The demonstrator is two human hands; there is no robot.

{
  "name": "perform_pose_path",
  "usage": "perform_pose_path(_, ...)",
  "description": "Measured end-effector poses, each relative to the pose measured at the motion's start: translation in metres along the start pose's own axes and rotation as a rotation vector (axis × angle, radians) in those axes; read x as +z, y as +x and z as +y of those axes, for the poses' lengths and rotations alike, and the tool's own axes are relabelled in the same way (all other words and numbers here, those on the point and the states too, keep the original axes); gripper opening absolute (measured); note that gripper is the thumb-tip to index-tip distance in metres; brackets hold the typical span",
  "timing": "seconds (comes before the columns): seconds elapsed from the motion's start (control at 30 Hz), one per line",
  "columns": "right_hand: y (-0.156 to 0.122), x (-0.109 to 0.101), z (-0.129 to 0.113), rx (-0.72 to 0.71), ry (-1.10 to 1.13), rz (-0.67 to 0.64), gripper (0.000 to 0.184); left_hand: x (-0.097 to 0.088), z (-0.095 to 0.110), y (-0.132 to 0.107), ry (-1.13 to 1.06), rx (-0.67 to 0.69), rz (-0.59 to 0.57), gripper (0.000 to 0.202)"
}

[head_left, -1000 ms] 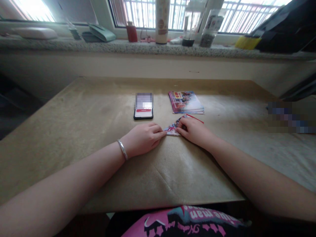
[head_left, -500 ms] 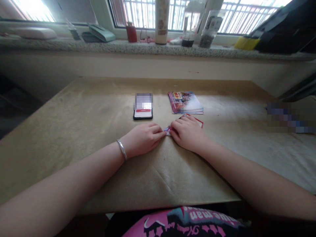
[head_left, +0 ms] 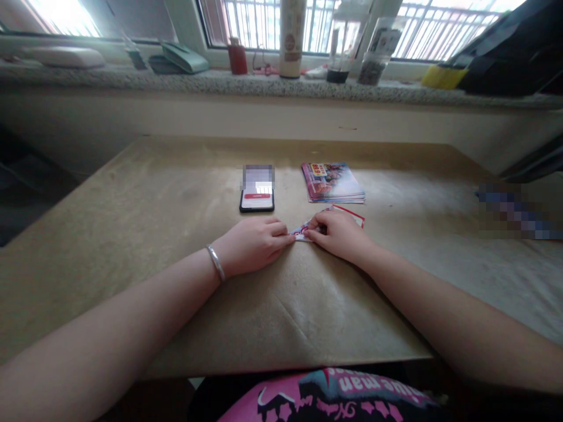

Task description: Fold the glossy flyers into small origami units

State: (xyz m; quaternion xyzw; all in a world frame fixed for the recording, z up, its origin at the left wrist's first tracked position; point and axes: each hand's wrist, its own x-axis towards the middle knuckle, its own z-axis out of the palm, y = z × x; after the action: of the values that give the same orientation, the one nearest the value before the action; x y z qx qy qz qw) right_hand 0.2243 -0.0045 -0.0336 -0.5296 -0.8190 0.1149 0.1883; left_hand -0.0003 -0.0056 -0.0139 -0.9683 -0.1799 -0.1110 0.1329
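Note:
A small folded printed paper, white with purple and red print and a red-edged corner, lies flat on the table between my hands. The fingertips of my left hand are closed on its left point; a silver bangle circles that wrist. Farther right, my right hand has its thumb and curled fingers pressed together on the paper, covering much of its middle. The red-bordered corner pokes out behind the right knuckles.
Beyond the right hand sits a stack of colourful flyers. A phone with a lit screen lies left of it. Bottles and containers line the granite windowsill. The tan table ends at my lap.
My right hand has lifted and curled its fingers slightly, shifting a little right, so more of the folded paper shows. The left hand keeps its place on the paper's point.

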Motion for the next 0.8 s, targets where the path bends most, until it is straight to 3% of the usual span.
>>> perform_pose_path(0.8, -0.0004, -0.0032, -0.0066, 0.033, -0.064, -0.006, 0.016, 0.0023, -0.0016, 0.0049, -0.007, -0.022, -0.04, 0.023)
